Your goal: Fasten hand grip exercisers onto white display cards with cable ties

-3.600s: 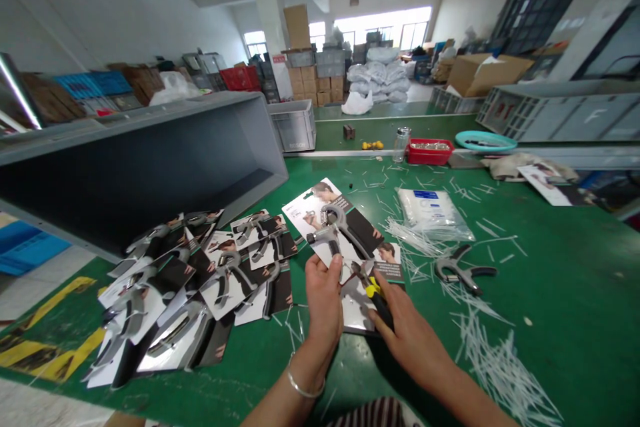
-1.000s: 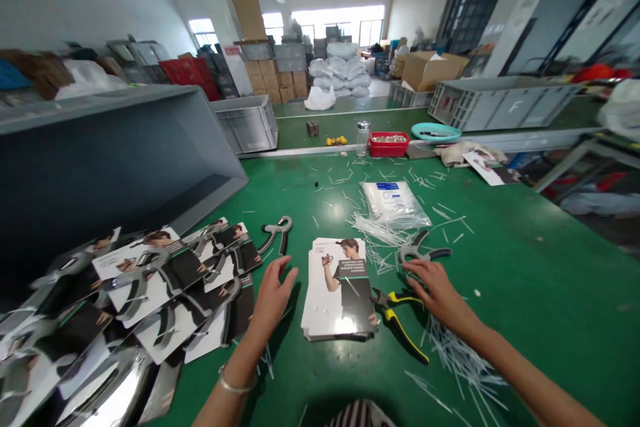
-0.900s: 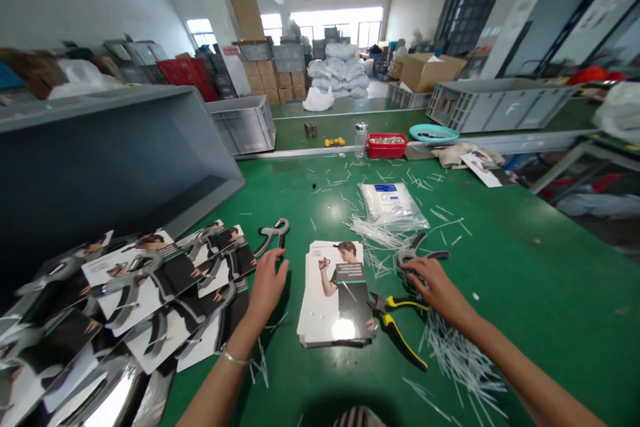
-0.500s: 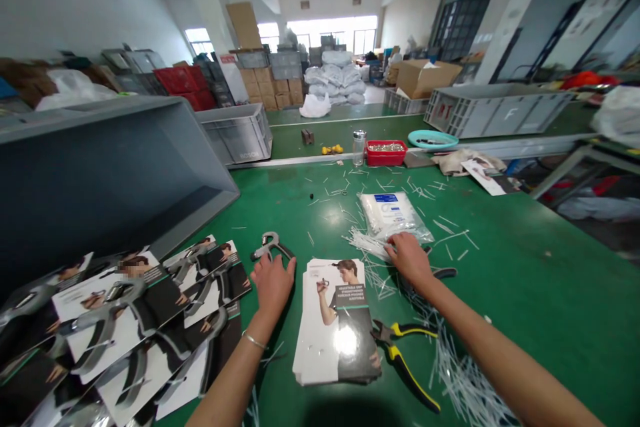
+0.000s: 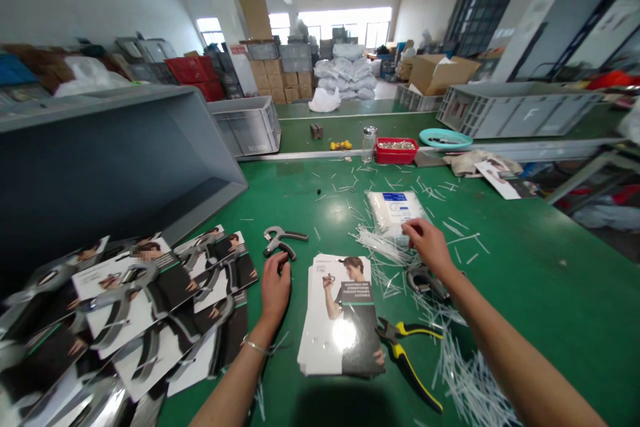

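Observation:
My left hand (image 5: 277, 290) rests on the green table, empty, fingers loosely bent and a little apart. Just beyond its fingertips lies a grey and black hand grip strengthener (image 5: 280, 240). My right hand (image 5: 429, 248) is pinched above the near edge of a clear bag of white cable ties (image 5: 397, 210); whatever its fingertips hold is too small to make out. Loose cable ties (image 5: 380, 243) spread beneath and left of it. Another hand grip strengthener (image 5: 425, 280) lies under the right wrist. Between my hands sits a stack of printed cards (image 5: 335, 320).
Yellow-handled cutting pliers (image 5: 407, 360) lie open right of the cards. Cards with grip strengtheners attached (image 5: 145, 307) pile up at left, before a tipped grey bin (image 5: 200, 147). Cut ties (image 5: 470, 373) heap at lower right. A red tray (image 5: 397, 151) and glass jar (image 5: 369, 145) stand behind.
My left hand has drawn back from the grip strengthener, which has turned. My right hand has lifted off the loose cable ties, its fingers now pinched. The view has shifted slightly.

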{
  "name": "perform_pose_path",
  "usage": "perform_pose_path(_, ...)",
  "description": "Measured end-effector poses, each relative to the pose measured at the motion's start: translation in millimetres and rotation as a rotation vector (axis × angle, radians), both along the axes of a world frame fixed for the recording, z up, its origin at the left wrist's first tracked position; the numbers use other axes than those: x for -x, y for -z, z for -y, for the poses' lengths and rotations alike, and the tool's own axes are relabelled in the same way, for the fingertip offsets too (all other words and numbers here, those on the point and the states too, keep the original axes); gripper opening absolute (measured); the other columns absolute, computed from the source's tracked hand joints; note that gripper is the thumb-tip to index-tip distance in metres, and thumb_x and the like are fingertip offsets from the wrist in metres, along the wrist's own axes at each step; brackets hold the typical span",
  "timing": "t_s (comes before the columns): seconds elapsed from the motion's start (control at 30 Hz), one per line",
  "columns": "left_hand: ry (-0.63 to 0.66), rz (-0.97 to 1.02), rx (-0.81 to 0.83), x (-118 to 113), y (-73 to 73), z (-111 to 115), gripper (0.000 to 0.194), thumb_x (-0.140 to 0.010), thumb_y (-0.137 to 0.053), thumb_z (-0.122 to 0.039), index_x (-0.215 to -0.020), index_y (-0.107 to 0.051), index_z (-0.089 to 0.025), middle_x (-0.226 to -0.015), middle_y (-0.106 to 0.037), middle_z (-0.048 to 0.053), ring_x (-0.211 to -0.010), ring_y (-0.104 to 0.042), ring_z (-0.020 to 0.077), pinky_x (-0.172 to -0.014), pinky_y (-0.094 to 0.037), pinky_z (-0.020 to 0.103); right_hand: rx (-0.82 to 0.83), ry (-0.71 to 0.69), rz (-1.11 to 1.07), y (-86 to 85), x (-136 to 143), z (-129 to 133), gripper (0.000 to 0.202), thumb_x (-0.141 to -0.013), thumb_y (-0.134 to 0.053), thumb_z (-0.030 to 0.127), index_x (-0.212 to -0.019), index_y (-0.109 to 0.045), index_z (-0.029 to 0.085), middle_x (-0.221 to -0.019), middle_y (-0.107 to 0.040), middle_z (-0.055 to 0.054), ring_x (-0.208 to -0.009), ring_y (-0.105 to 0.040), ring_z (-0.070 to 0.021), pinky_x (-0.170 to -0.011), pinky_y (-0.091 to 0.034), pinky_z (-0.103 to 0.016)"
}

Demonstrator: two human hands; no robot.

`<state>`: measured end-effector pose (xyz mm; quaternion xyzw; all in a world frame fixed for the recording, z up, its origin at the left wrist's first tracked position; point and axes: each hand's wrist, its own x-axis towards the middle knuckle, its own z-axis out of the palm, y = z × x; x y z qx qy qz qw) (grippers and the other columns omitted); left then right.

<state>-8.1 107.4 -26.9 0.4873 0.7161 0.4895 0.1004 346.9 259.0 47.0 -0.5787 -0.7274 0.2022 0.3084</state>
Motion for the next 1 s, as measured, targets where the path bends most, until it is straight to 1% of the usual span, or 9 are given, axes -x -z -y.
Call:
perform_pose_path(0.07,0.053,0.225,0.012,-6.6,-3.4,15.8,0.033,-0.094,-0.047,-0.039,-0.112,-0.064,-0.017,-0.115,-0.066,0.011,-0.110,-0.060,0.0249,-0.105,-0.042,0.044,0.115,-0.073,-0.307,-7.4,5.2,13.4,0.029,-0.090,-0.053,0.047,-0.094,-0.060,0.019,-0.075,-0.068,-0.004,-0.056,-0.058,-0.0155,-0.055,-0.045,-0.028)
perform_pose_path(0.13,0.225,0.421,0.079,-17.9,-5.4,36.5,0.039,-0.096,-0.044,-0.044,-0.119,-0.062,-0.018,-0.121,-0.064,0.011,-0.113,-0.061,0.0246,-0.104,-0.043,0.043,0.269,-0.162,-0.557,-12.6,13.7,34.4,0.029,-0.086,-0.062,0.047,-0.092,-0.060,0.020,-0.068,-0.065,-0.001,-0.054,-0.056,-0.0139,-0.053,-0.044,-0.026)
perform_pose_path(0.27,0.467,0.387,0.165,-41.1,-4.7,72.6,0.061,-0.085,-0.065,-0.046,-0.139,-0.051,-0.022,-0.147,-0.046,0.012,-0.137,-0.041,0.0291,-0.116,-0.029,0.044,0.538,-0.359,-0.691,-20.2,40.5,86.9,0.028,-0.085,-0.066,0.046,-0.089,-0.062,0.019,-0.059,-0.059,0.004,-0.050,-0.052,-0.0105,-0.051,-0.041,-0.023)
perform_pose_path(0.33,0.468,0.346,0.156,-47.0,-3.7,80.1,0.070,-0.080,-0.071,-0.044,-0.143,-0.047,-0.023,-0.152,-0.039,0.011,-0.142,-0.034,0.0301,-0.119,-0.023,0.044,0.630,-0.426,-0.751,-24.4,55.8,110.3,0.027,-0.086,-0.066,0.046,-0.089,-0.061,0.019,-0.060,-0.059,0.004,-0.049,-0.052,-0.0097,-0.049,-0.040,-0.022)
perform_pose_path(0.47,0.438,0.459,0.120,-47.9,-4.3,79.1,0.052,-0.087,-0.062,-0.040,-0.135,-0.055,-0.021,-0.145,-0.047,0.010,-0.137,-0.041,0.0284,-0.117,-0.027,0.042,0.708,-0.466,-0.865,-32.3,78.1,142.2,0.026,-0.087,-0.067,0.043,-0.087,-0.058,0.019,-0.075,-0.066,0.001,-0.048,-0.050,-0.0064,-0.045,-0.039,-0.020)
perform_pose_path(0.73,0.390,0.627,0.062,-45.5,-7.3,79.8,0.047,-0.082,-0.069,-0.035,-0.126,-0.063,-0.021,-0.139,-0.056,0.008,-0.130,-0.049,0.0276,-0.112,-0.033,0.039,0.749,-0.499,-0.860,-24.9,86.9,166.9,0.026,-0.092,-0.059,0.045,-0.090,-0.052,0.020,-0.067,-0.068,0.001,-0.035,-0.044,-0.0051,-0.034,-0.029,-0.016)
perform_pose_path(0.8,0.354,0.720,0.056,-37.3,-14.1,83.8,0.047,-0.078,-0.072,-0.034,-0.122,-0.066,-0.019,-0.135,-0.059,0.009,-0.124,-0.054,0.0277,-0.106,-0.040,0.037,0.724,-0.491,-0.840,-26.8,84.9,170.5,0.026,-0.093,-0.057,0.046,-0.091,-0.050,0.020,-0.063,-0.068,0.002,-0.032,-0.043,-0.0052,-0.032,-0.028,-0.016)
perform_pose_path(0.9,0.282,0.911,0.078,-16.4,-30.1,92.6,0.055,-0.076,-0.073,-0.035,-0.127,-0.061,-0.018,-0.119,-0.068,0.010,-0.095,-0.067,0.0233,-0.083,-0.051,0.033,0.691,-0.482,-0.836,-34.1,84.8,170.4,0.025,-0.090,-0.062,0.043,-0.091,-0.049,0.021,-0.074,-0.072,-0.001,-0.043,-0.057,-0.0089,-0.040,-0.043,-0.019)
perform_pose_path(1.0,0.265,1.040,0.131,4.1,-45.5,101.0,0.063,-0.076,-0.073,-0.035,-0.134,-0.053,-0.016,-0.098,-0.074,0.008,-0.068,-0.067,0.0180,-0.062,-0.050,0.027,0.601,-0.474,-0.855,-37.5,98.3,161.8,0.023,-0.089,-0.064,0.039,-0.089,-0.052,0.020,-0.082,-0.073,-0.003,-0.058,-0.066,-0.0123,-0.055,-0.053,-0.024)
